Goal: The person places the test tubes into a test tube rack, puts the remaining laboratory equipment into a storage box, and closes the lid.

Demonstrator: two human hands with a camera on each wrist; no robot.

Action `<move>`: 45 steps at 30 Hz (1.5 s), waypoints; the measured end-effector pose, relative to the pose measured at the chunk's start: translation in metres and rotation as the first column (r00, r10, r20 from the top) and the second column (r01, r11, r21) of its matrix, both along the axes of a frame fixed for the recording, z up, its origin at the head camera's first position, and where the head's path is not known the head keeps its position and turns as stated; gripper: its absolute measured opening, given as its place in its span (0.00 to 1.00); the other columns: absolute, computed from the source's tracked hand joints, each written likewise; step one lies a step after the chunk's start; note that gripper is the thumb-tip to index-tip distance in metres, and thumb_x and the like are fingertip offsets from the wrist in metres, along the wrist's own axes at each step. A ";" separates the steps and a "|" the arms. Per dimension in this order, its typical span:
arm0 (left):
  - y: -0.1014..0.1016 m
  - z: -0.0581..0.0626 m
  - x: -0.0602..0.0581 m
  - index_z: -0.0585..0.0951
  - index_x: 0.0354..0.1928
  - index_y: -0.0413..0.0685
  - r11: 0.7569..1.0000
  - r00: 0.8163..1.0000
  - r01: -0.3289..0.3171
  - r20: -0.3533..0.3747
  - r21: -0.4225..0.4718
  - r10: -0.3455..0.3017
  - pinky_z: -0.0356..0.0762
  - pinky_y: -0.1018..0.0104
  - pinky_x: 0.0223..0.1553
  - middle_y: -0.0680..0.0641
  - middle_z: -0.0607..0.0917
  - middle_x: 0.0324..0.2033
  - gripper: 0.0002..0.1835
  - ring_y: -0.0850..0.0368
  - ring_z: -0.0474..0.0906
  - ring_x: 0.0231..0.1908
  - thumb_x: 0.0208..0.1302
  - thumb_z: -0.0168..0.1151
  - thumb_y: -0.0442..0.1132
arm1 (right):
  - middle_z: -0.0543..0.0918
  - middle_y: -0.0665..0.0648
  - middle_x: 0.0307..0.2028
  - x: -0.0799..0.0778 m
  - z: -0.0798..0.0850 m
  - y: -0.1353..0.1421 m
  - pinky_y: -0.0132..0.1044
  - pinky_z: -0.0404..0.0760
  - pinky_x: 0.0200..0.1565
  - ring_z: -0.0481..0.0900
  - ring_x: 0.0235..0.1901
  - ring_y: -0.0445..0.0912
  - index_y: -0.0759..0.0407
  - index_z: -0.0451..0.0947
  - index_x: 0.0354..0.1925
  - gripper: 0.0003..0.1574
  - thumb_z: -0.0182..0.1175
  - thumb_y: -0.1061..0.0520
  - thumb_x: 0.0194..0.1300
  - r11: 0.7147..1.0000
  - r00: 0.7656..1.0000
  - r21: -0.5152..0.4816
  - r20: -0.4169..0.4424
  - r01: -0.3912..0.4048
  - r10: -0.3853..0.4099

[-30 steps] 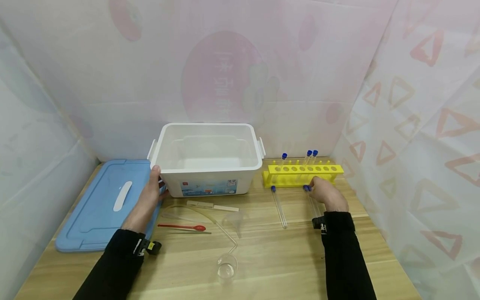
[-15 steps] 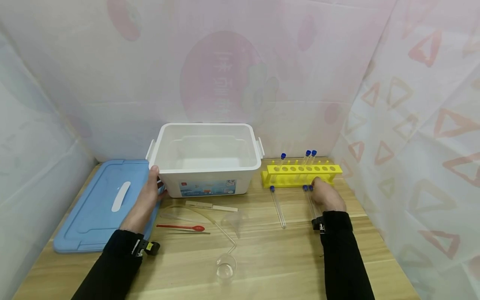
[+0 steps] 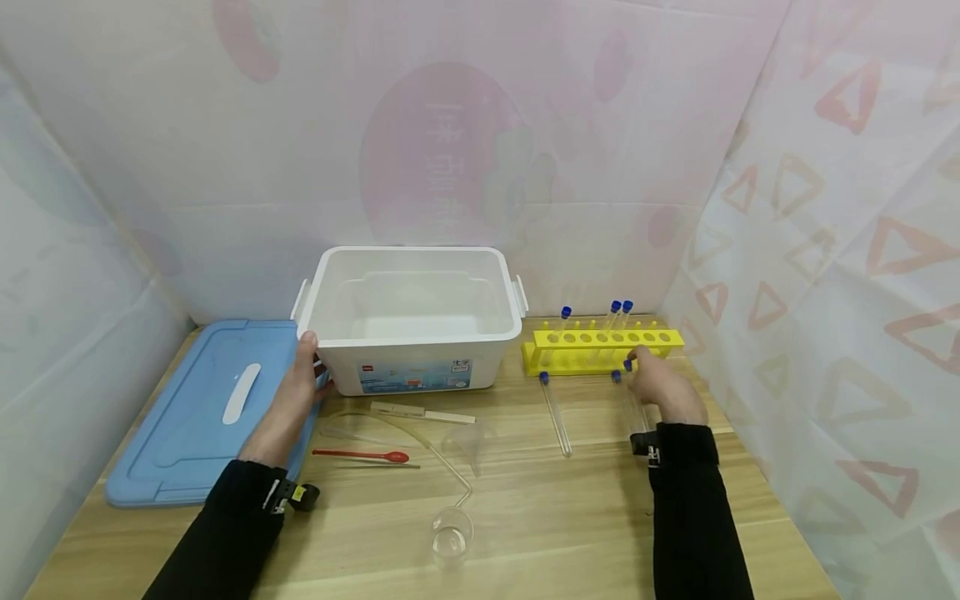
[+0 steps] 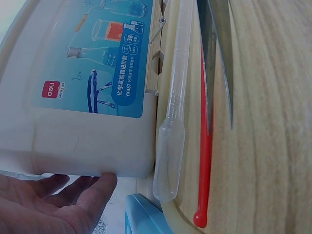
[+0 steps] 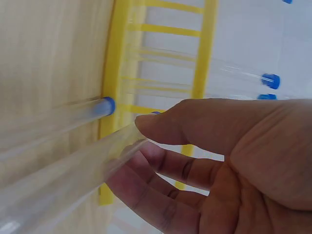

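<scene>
My left hand [image 3: 292,396] touches the left front corner of the white plastic box [image 3: 405,342], its fingertips against the wall in the left wrist view. With thumb and fingers my right hand [image 3: 663,390] pinches a clear test tube [image 5: 63,180] near its blue-capped end, which is tilted up in front of the yellow test tube rack [image 3: 581,364]. Beside it lies a second blue-capped tube [image 5: 48,122], partly hidden by the hand in the head view. Three capped tubes [image 3: 566,312] stand in the rack.
A blue lid [image 3: 180,450] lies left. Before the box are a wooden clamp [image 3: 420,412], a plastic dropper [image 4: 170,156], metal tweezers [image 4: 208,83], a red spoon [image 3: 393,457], a clear funnel [image 3: 474,437], tubing [image 3: 450,467] and a beaker [image 3: 452,533]. Another tube [image 3: 557,417] lies before the rack.
My right hand has shifted slightly right and up, lifting the capped end of one test tube away from the tube beside it. The left hand stays at the box.
</scene>
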State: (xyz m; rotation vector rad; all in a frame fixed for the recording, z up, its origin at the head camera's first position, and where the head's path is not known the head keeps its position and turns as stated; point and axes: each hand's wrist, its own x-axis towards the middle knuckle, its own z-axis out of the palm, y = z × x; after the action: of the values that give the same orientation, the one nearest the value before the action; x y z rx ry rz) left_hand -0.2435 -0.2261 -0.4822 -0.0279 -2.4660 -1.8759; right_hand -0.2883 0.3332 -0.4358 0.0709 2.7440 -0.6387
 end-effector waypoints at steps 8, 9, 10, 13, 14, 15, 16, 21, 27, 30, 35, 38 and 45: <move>0.000 -0.001 0.000 0.41 0.85 0.63 1.000 1.000 -0.001 -0.010 -0.014 0.001 0.56 0.29 0.70 0.33 0.48 0.80 0.41 0.31 0.47 0.77 0.77 0.22 0.71 | 0.80 0.67 0.45 0.009 0.020 -0.001 0.42 0.82 0.36 0.79 0.34 0.52 0.72 0.56 0.73 0.36 0.53 0.69 0.70 0.997 0.994 -0.051 -0.099 -0.054 0.049; 0.000 -0.001 0.000 0.41 0.85 0.63 1.000 1.000 -0.002 -0.011 -0.013 0.002 0.56 0.29 0.70 0.33 0.48 0.80 0.41 0.31 0.48 0.77 0.77 0.22 0.71 | 0.79 0.66 0.43 0.010 0.022 -0.001 0.42 0.82 0.36 0.79 0.34 0.52 0.72 0.56 0.73 0.37 0.53 0.69 0.70 0.997 0.993 -0.048 -0.109 -0.057 0.051; 0.000 -0.002 0.000 0.41 0.85 0.63 1.000 1.000 -0.003 -0.010 -0.013 0.003 0.56 0.29 0.70 0.33 0.48 0.80 0.41 0.31 0.48 0.77 0.77 0.22 0.71 | 0.79 0.65 0.42 0.010 0.024 -0.001 0.42 0.81 0.34 0.79 0.33 0.51 0.72 0.56 0.73 0.37 0.53 0.69 0.69 0.997 0.991 -0.045 -0.124 -0.061 0.055; 0.000 -0.002 -0.001 0.40 0.85 0.62 1.000 1.000 -0.007 -0.008 -0.012 0.007 0.56 0.29 0.70 0.33 0.48 0.80 0.42 0.31 0.48 0.77 0.77 0.22 0.71 | 0.78 0.64 0.38 0.010 0.028 0.000 0.40 0.76 0.30 0.76 0.29 0.50 0.72 0.57 0.74 0.37 0.53 0.70 0.70 0.997 0.982 -0.040 -0.181 -0.071 0.063; 0.000 -0.003 -0.001 0.40 0.85 0.61 1.000 1.000 -0.009 -0.009 -0.013 0.009 0.56 0.29 0.70 0.32 0.48 0.80 0.42 0.30 0.48 0.77 0.77 0.22 0.71 | 0.78 0.64 0.37 0.010 0.030 0.000 0.41 0.75 0.29 0.75 0.28 0.50 0.73 0.56 0.74 0.37 0.52 0.71 0.69 0.996 0.977 -0.047 -0.204 -0.073 0.062; 0.000 -0.003 -0.001 0.40 0.85 0.61 1.000 1.000 -0.010 -0.009 -0.011 0.010 0.56 0.29 0.70 0.33 0.48 0.80 0.42 0.30 0.47 0.77 0.78 0.23 0.71 | 0.78 0.64 0.37 0.010 0.032 0.000 0.41 0.74 0.29 0.74 0.28 0.50 0.73 0.56 0.74 0.38 0.52 0.71 0.69 0.996 0.971 -0.048 -0.230 -0.071 0.058; 0.000 -0.003 -0.001 0.40 0.85 0.61 1.000 1.000 -0.011 -0.009 -0.009 0.011 0.56 0.29 0.71 0.33 0.48 0.80 0.42 0.30 0.47 0.77 0.78 0.23 0.71 | 0.78 0.64 0.37 0.011 0.034 0.001 0.41 0.74 0.29 0.73 0.28 0.51 0.72 0.56 0.75 0.38 0.51 0.71 0.69 0.996 0.965 -0.051 -0.256 -0.069 0.054; 0.000 -0.004 0.000 0.41 0.85 0.61 1.000 1.000 -0.010 -0.012 -0.002 0.010 0.55 0.29 0.71 0.33 0.48 0.80 0.41 0.31 0.47 0.77 0.78 0.23 0.70 | 0.77 0.68 0.44 0.014 0.044 -0.001 0.45 0.78 0.34 0.76 0.36 0.56 0.70 0.57 0.75 0.38 0.53 0.70 0.69 0.998 0.921 -0.049 -0.389 -0.051 0.028; 0.000 -0.004 -0.001 0.41 0.85 0.62 1.000 1.000 -0.009 -0.014 -0.007 0.009 0.55 0.28 0.70 0.33 0.48 0.80 0.41 0.30 0.47 0.77 0.78 0.23 0.70 | 0.73 0.69 0.49 0.017 0.051 -0.004 0.51 0.81 0.41 0.78 0.48 0.63 0.67 0.56 0.77 0.37 0.51 0.69 0.73 0.994 0.860 -0.101 -0.510 -0.031 -0.025; 0.001 -0.004 -0.001 0.41 0.85 0.63 1.000 1.000 -0.013 -0.013 -0.010 0.013 0.56 0.28 0.70 0.33 0.48 0.80 0.41 0.30 0.48 0.77 0.78 0.23 0.71 | 0.73 0.69 0.50 0.016 0.051 -0.005 0.54 0.82 0.43 0.77 0.51 0.64 0.65 0.56 0.77 0.37 0.51 0.68 0.74 0.992 0.813 -0.129 -0.579 -0.012 -0.065; 0.001 -0.003 -0.001 0.40 0.85 0.62 1.000 1.000 -0.014 -0.010 -0.012 0.014 0.56 0.28 0.70 0.33 0.47 0.80 0.41 0.30 0.48 0.77 0.78 0.23 0.71 | 0.74 0.68 0.52 0.010 0.050 -0.006 0.55 0.82 0.49 0.77 0.52 0.61 0.63 0.60 0.76 0.35 0.53 0.68 0.75 0.983 0.691 -0.178 -0.706 0.039 -0.155; 0.001 -0.002 0.000 0.41 0.85 0.62 1.000 1.000 -0.013 -0.009 -0.014 0.013 0.56 0.28 0.70 0.33 0.48 0.80 0.41 0.30 0.47 0.77 0.78 0.23 0.71 | 0.74 0.66 0.53 0.008 0.048 -0.006 0.53 0.83 0.53 0.76 0.54 0.58 0.59 0.60 0.77 0.35 0.53 0.66 0.76 0.970 0.629 -0.235 -0.744 0.070 -0.226; 0.001 -0.003 -0.001 0.42 0.85 0.61 1.000 1.000 -0.015 -0.019 -0.004 0.015 0.55 0.28 0.70 0.33 0.49 0.80 0.40 0.30 0.47 0.77 0.79 0.23 0.69 | 0.73 0.63 0.57 0.004 0.044 -0.004 0.47 0.84 0.56 0.77 0.57 0.52 0.50 0.60 0.76 0.32 0.52 0.62 0.79 0.925 0.519 -0.366 -0.773 0.106 -0.365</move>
State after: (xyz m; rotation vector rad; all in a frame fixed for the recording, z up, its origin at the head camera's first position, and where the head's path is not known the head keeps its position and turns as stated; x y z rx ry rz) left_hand -0.2442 -0.2247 -0.4848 -0.0275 -2.4511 -1.8560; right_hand -0.2847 0.3294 -0.3922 0.1031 3.5470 -1.4635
